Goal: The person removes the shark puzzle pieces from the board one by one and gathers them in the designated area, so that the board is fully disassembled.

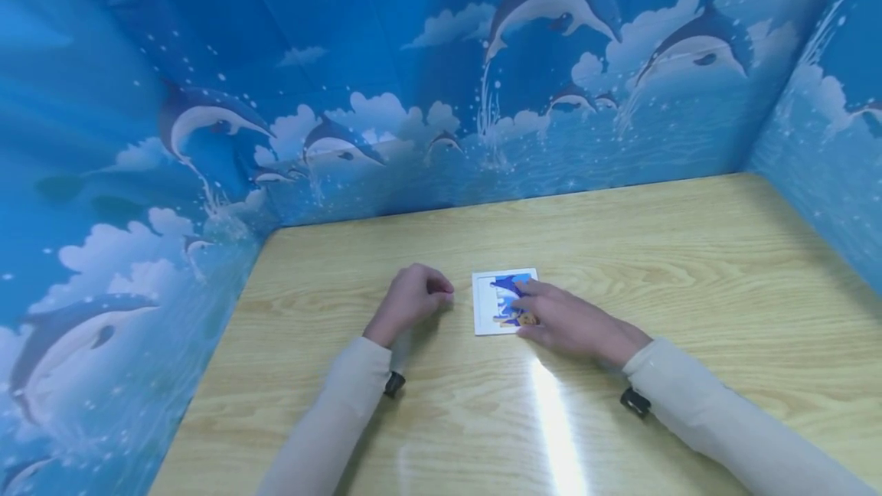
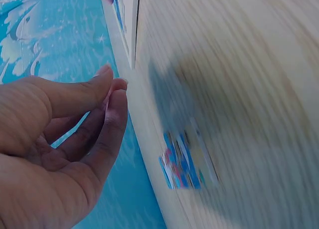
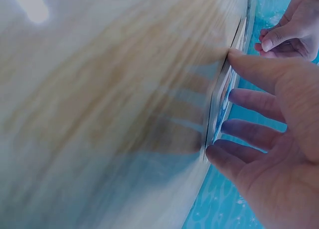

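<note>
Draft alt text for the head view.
A person's right hand touches a small white-bordered picture on a wood-grain table; the left hand is just left of it, fingers loosely curved. Blue dolphin-print sheeting stands behind and at both sides.

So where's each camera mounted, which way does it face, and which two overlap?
Head: worn on the head, facing forward and down at the picture board, tabletop and dolphin backdrop; shows left hand, right hand, sleeves.
Left wrist: on that wrist, looking past the left hand to tabletop and backdrop; board partly visible at top.
Right wrist: on that wrist, looking along the right hand at the board.
Shared: head and right wrist both show both hands.
</note>
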The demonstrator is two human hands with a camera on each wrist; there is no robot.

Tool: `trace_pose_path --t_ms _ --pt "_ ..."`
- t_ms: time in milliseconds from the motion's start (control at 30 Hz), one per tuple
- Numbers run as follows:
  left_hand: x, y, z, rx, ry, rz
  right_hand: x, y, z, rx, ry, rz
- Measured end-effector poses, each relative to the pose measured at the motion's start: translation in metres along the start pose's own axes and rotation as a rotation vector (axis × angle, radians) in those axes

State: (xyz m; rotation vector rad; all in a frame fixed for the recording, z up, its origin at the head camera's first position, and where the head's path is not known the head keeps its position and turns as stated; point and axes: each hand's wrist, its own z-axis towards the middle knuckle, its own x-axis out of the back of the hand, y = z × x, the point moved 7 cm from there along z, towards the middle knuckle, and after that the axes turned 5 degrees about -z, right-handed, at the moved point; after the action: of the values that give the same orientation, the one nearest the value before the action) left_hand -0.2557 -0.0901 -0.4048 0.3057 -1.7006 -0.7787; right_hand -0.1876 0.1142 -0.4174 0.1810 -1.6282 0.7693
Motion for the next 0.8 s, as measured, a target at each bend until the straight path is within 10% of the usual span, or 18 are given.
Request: trace_pose_path --t_ms 800 --pt "-0.044 0.027 0.034 0.003 0.002 -0.018 0.001 0.006 0.003 -0.036 -0.033 -0.037"
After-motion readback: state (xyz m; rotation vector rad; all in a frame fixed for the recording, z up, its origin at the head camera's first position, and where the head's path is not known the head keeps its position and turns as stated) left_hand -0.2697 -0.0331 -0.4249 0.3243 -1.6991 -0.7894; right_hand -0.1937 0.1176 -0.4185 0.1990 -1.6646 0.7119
